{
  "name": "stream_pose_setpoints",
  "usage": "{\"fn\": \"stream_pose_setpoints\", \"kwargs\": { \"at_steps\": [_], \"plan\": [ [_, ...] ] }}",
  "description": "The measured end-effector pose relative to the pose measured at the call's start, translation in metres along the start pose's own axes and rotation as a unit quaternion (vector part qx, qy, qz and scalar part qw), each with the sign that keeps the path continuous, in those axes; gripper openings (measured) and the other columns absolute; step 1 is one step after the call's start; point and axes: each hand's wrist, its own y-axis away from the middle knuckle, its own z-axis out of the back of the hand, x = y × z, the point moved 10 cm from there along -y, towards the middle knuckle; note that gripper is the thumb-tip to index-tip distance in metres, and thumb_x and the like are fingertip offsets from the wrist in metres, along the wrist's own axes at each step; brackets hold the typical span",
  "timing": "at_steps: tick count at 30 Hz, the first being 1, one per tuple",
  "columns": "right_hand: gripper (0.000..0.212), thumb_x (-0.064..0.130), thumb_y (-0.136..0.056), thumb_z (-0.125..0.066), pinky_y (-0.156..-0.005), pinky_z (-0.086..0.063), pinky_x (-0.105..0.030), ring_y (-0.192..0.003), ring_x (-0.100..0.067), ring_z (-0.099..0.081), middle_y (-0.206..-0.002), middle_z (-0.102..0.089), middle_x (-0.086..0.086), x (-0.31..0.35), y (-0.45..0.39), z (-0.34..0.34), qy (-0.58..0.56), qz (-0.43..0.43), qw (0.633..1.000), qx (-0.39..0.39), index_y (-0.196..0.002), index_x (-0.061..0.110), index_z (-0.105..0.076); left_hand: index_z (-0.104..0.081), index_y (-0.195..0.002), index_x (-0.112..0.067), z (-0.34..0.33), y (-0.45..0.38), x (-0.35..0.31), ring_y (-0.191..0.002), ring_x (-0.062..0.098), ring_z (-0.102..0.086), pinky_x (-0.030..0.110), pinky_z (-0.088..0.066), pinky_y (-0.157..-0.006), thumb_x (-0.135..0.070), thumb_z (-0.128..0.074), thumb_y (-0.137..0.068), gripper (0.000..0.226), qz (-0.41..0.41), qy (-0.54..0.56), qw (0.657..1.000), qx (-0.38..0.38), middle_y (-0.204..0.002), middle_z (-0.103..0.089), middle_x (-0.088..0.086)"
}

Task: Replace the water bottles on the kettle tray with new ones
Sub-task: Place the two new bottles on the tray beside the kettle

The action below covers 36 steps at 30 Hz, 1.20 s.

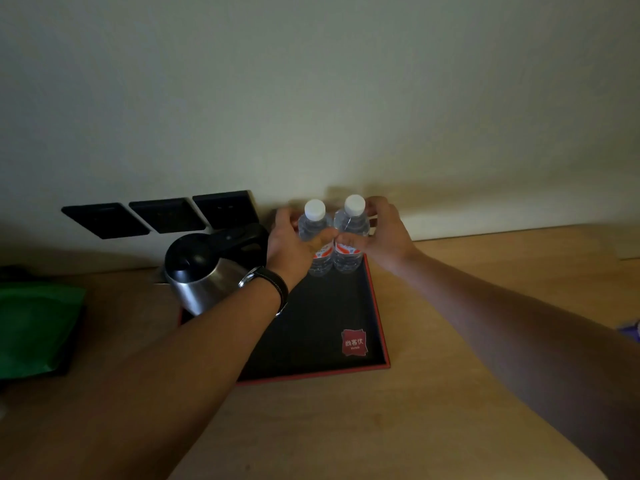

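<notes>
I see a light wooden counter (450, 341) running up to a plain pale wall (311, 81), dimly lit. Three black socket plates (166, 214) sit low on that wall. A black tray (311, 334) with a red rim lies on the wood; a steel kettle (204, 268) stands on its left side. At the tray's far right corner two water bottles (334, 237) stand upright, touching. My left hand (291, 244) wraps the left bottle, my right hand (381, 233) the right one, fingers curled around each. Something green (34, 327) rests far left.
</notes>
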Motion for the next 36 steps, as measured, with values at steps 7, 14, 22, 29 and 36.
{"fn": "stream_pose_setpoints", "kwargs": {
  "at_steps": [7,14,22,29,36],
  "plan": [
    [0.091,0.044,-0.061,-0.092,-0.088,-0.055,-0.037,-0.111,-0.022,-0.061,-0.129,-0.056,-0.002,-0.014,0.011,-0.015,-0.080,-0.007,0.997,0.008,-0.134,0.026,-0.040,-0.038,-0.147,-0.017,-0.006,0.012,0.026,-0.124,0.020,-0.058,0.043,-0.051,-0.103,-0.045,-0.083,-0.078,0.086,0.004,0.018,1.000,-0.003,-0.140,-0.058,0.004],
    [0.085,0.024,-0.077,-0.086,-0.092,-0.056,-0.040,-0.112,-0.018,-0.063,-0.114,-0.060,0.014,-0.058,0.019,-0.045,-0.121,-0.054,0.991,0.021,-0.145,0.027,-0.034,-0.046,-0.140,-0.025,-0.030,0.016,0.070,-0.111,0.012,-0.061,0.039,-0.052,-0.100,-0.039,-0.081,-0.084,0.067,0.017,0.006,1.000,0.022,-0.129,-0.063,-0.007],
    [0.075,0.022,-0.081,-0.083,-0.088,-0.057,-0.038,-0.108,-0.017,-0.065,-0.112,-0.061,0.015,-0.069,0.013,-0.047,-0.135,-0.043,0.990,-0.006,-0.140,0.034,-0.037,-0.050,-0.136,-0.028,-0.030,0.011,0.078,-0.113,0.012,-0.063,0.036,-0.053,-0.097,-0.039,-0.077,-0.087,0.057,-0.012,0.007,1.000,-0.015,-0.130,-0.065,-0.003],
    [0.074,0.022,-0.082,-0.082,-0.077,-0.052,-0.022,-0.097,0.005,-0.061,-0.104,-0.061,0.024,-0.069,0.014,-0.049,-0.121,-0.043,0.992,-0.014,-0.140,0.034,-0.038,-0.045,-0.143,-0.027,-0.032,0.011,0.079,-0.120,0.017,-0.062,0.041,-0.053,-0.101,-0.038,-0.078,-0.086,0.067,-0.002,0.013,1.000,-0.011,-0.135,-0.063,0.000],
    [0.079,0.022,-0.082,-0.082,-0.070,-0.048,-0.010,-0.084,0.022,-0.060,-0.101,-0.059,0.030,-0.066,0.017,-0.048,-0.109,-0.049,0.993,-0.014,-0.145,0.032,-0.035,-0.042,-0.145,-0.025,-0.032,0.011,0.076,-0.117,0.015,-0.062,0.033,-0.051,-0.095,-0.037,-0.080,-0.085,0.072,0.001,0.014,1.000,-0.011,-0.134,-0.063,-0.001]
  ]
}}
